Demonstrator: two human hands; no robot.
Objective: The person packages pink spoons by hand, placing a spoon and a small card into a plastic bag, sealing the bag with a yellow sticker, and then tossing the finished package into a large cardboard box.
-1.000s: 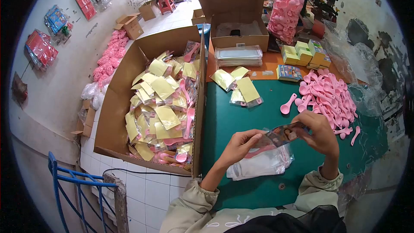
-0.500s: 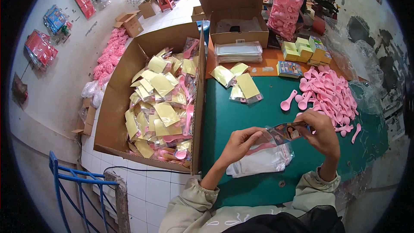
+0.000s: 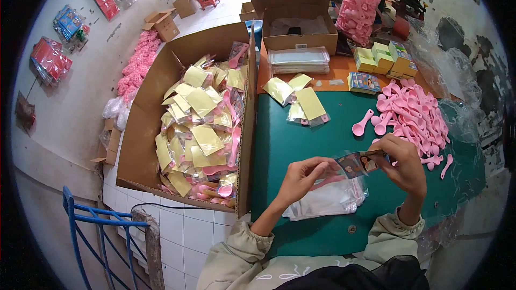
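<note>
My left hand (image 3: 300, 179) and my right hand (image 3: 404, 164) together hold a small clear packet with a printed picture card (image 3: 359, 163) above the green table (image 3: 301, 139). A pink piece shows inside the packet near my left fingers. Directly under my hands lies a stack of empty clear plastic bags (image 3: 328, 200). A heap of loose pink spoons (image 3: 414, 115) lies just beyond my right hand.
A large open cardboard box (image 3: 156, 91) full of packed spoons with yellow cards stands at the left. A few finished packets (image 3: 300, 101), a pile of clear bags (image 3: 299, 60), small yellow boxes (image 3: 384, 59), printed cards (image 3: 364, 82), another carton (image 3: 293, 5) and a bag of pink spoons (image 3: 357, 8) lie further back.
My hands and the packet have stayed almost in place; the packet has tilted slightly and the view has shifted a little downward.
</note>
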